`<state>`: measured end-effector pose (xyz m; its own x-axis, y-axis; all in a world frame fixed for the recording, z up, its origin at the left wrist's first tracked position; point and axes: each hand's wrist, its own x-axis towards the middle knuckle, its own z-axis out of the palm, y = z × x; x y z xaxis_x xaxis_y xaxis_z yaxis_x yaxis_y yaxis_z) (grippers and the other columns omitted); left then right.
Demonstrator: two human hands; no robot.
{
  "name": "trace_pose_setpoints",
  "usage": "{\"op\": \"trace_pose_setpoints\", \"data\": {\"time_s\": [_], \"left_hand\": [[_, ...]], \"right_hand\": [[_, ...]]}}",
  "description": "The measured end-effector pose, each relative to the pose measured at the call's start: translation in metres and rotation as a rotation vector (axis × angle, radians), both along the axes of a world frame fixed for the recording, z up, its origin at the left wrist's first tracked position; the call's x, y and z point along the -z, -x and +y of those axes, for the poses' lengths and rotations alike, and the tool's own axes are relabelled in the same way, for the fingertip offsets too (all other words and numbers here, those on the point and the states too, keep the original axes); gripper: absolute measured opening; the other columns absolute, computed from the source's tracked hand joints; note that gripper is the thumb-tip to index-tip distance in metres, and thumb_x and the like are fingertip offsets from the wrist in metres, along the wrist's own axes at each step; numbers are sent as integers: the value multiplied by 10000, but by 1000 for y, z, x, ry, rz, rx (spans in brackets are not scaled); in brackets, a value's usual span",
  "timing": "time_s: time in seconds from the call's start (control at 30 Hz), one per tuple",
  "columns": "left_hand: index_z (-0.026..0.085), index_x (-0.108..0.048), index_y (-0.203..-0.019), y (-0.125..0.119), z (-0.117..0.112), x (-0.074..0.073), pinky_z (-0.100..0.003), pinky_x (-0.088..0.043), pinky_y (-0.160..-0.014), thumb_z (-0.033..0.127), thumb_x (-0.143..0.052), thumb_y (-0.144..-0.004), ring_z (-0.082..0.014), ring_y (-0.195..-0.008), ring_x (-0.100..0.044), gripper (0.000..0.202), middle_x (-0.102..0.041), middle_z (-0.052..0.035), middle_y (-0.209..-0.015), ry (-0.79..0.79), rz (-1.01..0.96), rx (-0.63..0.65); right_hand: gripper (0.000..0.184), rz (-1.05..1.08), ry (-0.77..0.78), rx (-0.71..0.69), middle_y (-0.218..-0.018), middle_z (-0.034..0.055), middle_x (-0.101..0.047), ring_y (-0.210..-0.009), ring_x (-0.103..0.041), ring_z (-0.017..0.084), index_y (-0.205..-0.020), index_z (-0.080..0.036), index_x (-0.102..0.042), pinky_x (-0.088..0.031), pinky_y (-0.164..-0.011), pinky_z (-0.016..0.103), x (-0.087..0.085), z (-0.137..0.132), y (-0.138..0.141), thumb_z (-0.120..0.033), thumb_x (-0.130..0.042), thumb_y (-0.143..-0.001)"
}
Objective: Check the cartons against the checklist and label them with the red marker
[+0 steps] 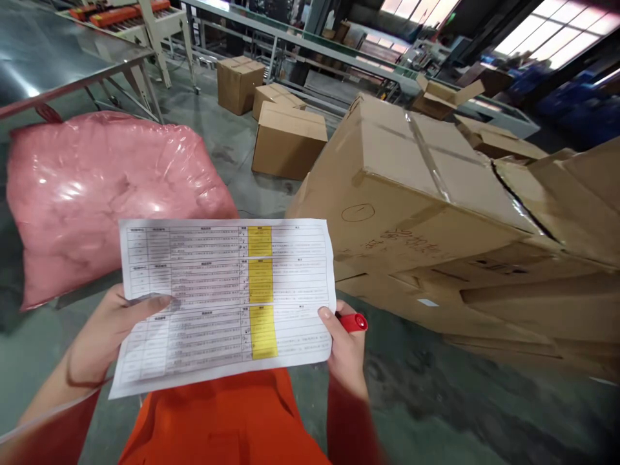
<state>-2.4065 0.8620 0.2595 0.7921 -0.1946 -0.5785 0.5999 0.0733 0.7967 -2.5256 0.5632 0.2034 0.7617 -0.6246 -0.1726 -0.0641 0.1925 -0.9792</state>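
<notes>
A printed sheet of paper [208,290] is spread in front of me, with table rows and a yellow-highlighted column. My left hand [113,323] grips its left edge, thumb on top and fingers behind. At the right edge, my right hand [345,349] pinches the paper with its thumb. A red marker [353,322], its round end towards me, sticks out of that same hand; the rest of it is hidden behind the sheet and fingers. Below the paper shows an orange garment [217,420] that I wear.
To the left, a pink plastic-wrapped bundle [111,187] lies beside a metal table [62,58]. A large taped carton [387,187] with red handwriting stands close on the right, near flattened cardboard [547,310]. Smaller boxes [290,139] and a conveyor [310,42] are farther back.
</notes>
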Motion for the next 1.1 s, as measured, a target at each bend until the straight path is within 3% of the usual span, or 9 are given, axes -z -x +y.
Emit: {"op": "trace_pose_setpoints", "data": {"time_s": [0.33, 0.6, 0.83, 1.1], "left_hand": [[190, -786, -843, 1, 1, 5, -277, -605, -675, 321, -896, -599, -269, -787, -730, 298, -788, -71, -879, -9, -14, -13], [200, -778, -769, 2, 1, 6, -224, -570, -609, 336, -863, -653, -191, -679, -689, 198, -758, -28, -753, 5, -42, -38], [199, -780, -791, 3, 1, 9, -213, -565, -613, 309, -829, -712, -183, -704, -699, 144, -759, -17, -782, 66, -72, 3], [202, -791, -794, 2, 3, 12, -189, -560, -623, 310, -857, -678, -178, -730, -705, 171, -783, -16, -826, 84, -92, 22]], "right_hand": [[347, 5, -10, 1, -610, 0, -603, -524, -499, 115, -671, -170, -590, -385, -481, 225, 1, 1, 2, -440, -807, -696], [374, 12, -10, 28, -585, 4, -613, -494, -516, 125, -640, -172, -592, -397, -453, 231, -5, -1, 1, -448, -843, -627], [396, 55, 22, 64, -576, 16, -628, -457, -519, 128, -647, -170, -604, -406, -405, 226, -3, -3, 4, -473, -853, -595], [412, 72, 6, 83, -595, 20, -644, -482, -539, 137, -654, -167, -607, -425, -424, 231, -4, -4, 4, -474, -865, -561]]}}
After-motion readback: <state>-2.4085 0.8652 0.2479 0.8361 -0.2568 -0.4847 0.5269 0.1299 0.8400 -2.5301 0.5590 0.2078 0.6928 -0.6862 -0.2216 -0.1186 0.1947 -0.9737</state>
